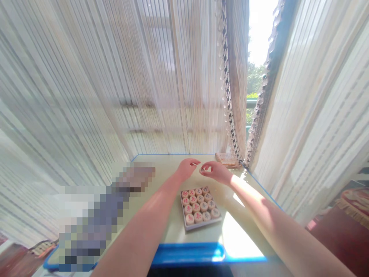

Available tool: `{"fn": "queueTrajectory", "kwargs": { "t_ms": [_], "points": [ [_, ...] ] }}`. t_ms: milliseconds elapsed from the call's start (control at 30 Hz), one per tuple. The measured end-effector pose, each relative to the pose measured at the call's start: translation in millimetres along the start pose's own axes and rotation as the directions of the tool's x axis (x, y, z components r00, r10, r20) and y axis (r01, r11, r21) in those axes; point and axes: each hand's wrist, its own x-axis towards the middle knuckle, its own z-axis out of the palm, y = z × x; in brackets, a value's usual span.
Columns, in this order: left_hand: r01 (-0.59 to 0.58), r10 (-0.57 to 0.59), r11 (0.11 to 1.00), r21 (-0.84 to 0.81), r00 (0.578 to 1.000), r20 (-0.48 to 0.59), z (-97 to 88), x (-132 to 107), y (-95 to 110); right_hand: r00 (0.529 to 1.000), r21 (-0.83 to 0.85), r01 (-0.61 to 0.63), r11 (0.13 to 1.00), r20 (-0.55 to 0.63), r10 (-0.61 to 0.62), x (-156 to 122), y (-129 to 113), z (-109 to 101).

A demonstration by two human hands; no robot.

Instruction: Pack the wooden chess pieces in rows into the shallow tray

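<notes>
My right hand (215,170) pinches a round Chinese chess piece (201,170) between thumb and fingertips, above the far half of the table. Just to its left hovers my left hand (188,167), its fingers curved and apart with nothing visible between them. On the table nearer to me lies a shallow open box (198,227), slightly turned. Rows of round wooden Chinese chess pieces (196,207) fill it, red characters on the left side and dark ones on the right.
The pale table (170,188) has a blue rim and a blue tray groove (187,253) at its front edge. A flat brownish box (227,159) lies at the far right. A pixelated area covers the left side. Sheer striped curtains (138,77) hang behind.
</notes>
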Motion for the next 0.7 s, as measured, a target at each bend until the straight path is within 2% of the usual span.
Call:
{"fn": "queueTrajectory", "kwargs": {
  "t_ms": [100, 167, 233, 333, 433, 567, 700],
  "points": [
    [-0.044, 0.05, 0.998, 0.055, 0.992, -0.117, -7.3, -18, 17, 0.999, 0.064, -0.04, 0.997, -0.028, 0.042, -21, -7, -11],
    [-0.087, 0.104, 0.991, 0.099, 0.976, -0.191, -10.8, -36, 26, 0.999, 0.1, -0.014, 0.995, -0.044, 0.018, -41, -13, -17],
    [-0.162, 0.19, 0.977, 0.142, 0.958, -0.214, -13.1, -60, 33, 0.999, 0.091, 0.018, 0.996, -0.035, -0.015, -64, -23, -20],
    [-0.244, 0.293, 0.947, 0.211, 0.924, -0.245, -14.5, -99, 41, 0.998, 0.047, 0.038, 0.998, -0.052, -0.036, -100, -36, -16],
    [-0.21, 0.284, 0.944, 0.253, 0.908, -0.308, -11.7, -133, 44, 0.989, 0.056, 0.116, 0.992, -0.099, -0.11, -129, -39, -2],
    [-0.241, 0.318, 0.922, 0.304, 0.918, -0.237, -2.8, -160, 48, 0.981, -0.012, 0.155, 0.988, -0.12, -0.156, -145, -31, 18],
    [-0.296, 0.391, 0.868, 0.4, 0.903, -0.18, 1.9, -170, 57, 0.974, -0.081, 0.173, 0.982, -0.132, -0.182, -143, -24, 24]
  ]
}}
